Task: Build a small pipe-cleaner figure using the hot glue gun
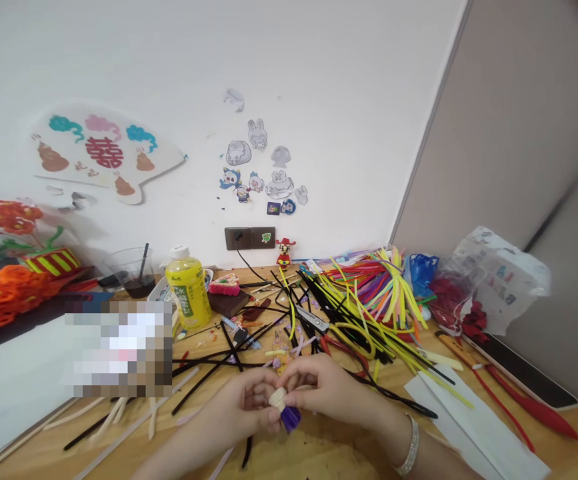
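1. The fingers of the left hand and right hand meet, both pinching one small cream-and-purple piece over the near part of the worktop.
2. The left thumb presses at the piece's lower left; the right thumb lies against its right side. The undersides of both grips are hidden.
3. The step looks like adjusting the piece by fingertip. To do it well, let one hand steady the cream part while the other works, pressing lightly.
4. Keeping the fingers off the purple end should spare it from crushing.
5. The long axis slants: the cream end is tucked up between the fingers, and the purple end points out below them, toward the wearer and slightly right.
6. Beyond the right fingers lie scissors, well clear of the grip.
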Demonstrator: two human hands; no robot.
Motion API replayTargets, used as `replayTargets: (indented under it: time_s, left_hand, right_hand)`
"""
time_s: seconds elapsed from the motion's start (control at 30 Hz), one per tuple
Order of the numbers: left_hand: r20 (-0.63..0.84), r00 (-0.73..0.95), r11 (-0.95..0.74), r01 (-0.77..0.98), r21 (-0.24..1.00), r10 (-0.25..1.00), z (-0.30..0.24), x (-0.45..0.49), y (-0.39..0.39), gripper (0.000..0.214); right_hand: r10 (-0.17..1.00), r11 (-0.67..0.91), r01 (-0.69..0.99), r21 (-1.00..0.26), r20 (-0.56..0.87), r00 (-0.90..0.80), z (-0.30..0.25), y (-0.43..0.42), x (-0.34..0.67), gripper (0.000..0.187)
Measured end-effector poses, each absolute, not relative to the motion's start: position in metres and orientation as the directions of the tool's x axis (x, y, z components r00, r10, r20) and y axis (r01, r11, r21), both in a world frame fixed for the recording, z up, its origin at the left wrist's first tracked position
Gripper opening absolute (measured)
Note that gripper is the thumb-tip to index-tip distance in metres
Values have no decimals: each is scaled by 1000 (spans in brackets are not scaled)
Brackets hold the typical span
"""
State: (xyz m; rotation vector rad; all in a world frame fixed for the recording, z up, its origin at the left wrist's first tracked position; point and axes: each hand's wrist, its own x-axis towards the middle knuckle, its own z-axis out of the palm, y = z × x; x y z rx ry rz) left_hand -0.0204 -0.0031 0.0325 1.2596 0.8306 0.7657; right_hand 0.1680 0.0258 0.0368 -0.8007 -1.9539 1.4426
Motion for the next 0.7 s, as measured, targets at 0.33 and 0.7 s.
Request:
replayTargets:
  time_s: [0.33,0.7]
  left_hand:
    - [-115,439,169,-86,982,891,36,-12,-5,34]
    - [-158,316,185,-58,981,935,42,-3,-8,30]
  right_hand:
    - [760,253,121,-960,120,-639,35,26,167,19]
    - [765,261,118,-958,130,-631,36,26,167,19]
